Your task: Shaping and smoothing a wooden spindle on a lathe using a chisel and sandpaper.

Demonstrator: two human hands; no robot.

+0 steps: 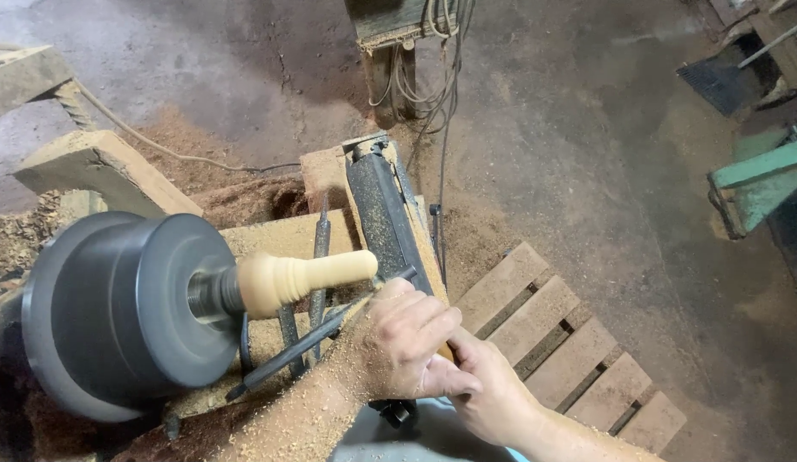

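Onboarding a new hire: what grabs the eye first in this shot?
The big dark grey round lathe pulley at left, with a pale turned wooden spindle sticking out of its centre. Just right of it, the sawdust-coated left hand and the right hand grip a long dark metal chisel near the spindle's tip. Sawdust covers the wooden lathe bed; a slatted wooden pallet lies on the floor at right.

At 9 o'clock the dark wheel (pixel 116 312) and the pale wooden spindle (pixel 304 275) block the way. Loose chisels (pixel 317 265) clutter the sawdust-covered table (pixel 279 235) just beside them. Toward 3 o'clock, bare floor (pixel 604 171) beyond the pallet (pixel 561 342) lies open.
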